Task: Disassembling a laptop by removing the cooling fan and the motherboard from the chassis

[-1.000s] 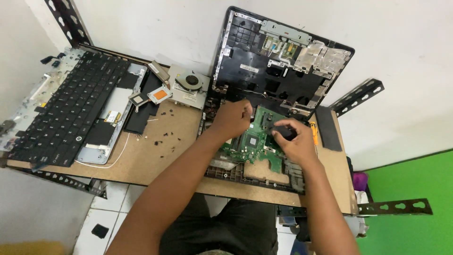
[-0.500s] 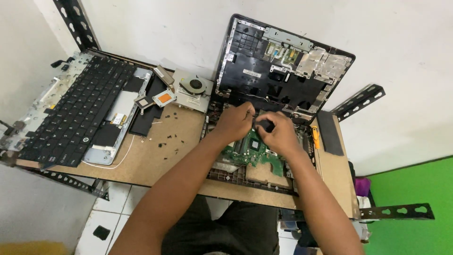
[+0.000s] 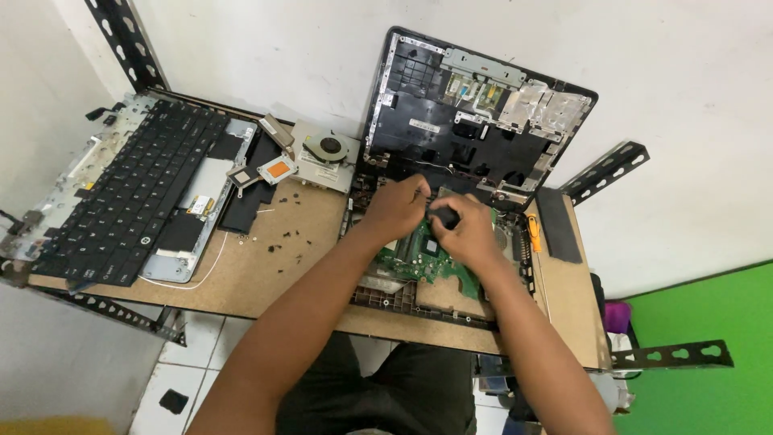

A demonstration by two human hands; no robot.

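both hands, left hand (image 3: 400, 208) and right hand (image 3: 465, 234), fingers pinching small black part (image 3: 444, 216) over flat green motherboard (image 3: 419, 259); part's axis unclear.

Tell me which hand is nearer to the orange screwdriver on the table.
Right. The right hand works over the green circuit board, just left of the orange screwdriver; the left hand lies farther left, beyond the right one.

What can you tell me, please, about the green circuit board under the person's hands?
The green circuit board lies flat inside the open black laptop base on the wooden table. It looks like a bare motherboard with small chips and connectors. Both hands cover its upper part: the left hand and the right hand meet over it, pinching a small dark part. Its lower edge shows.
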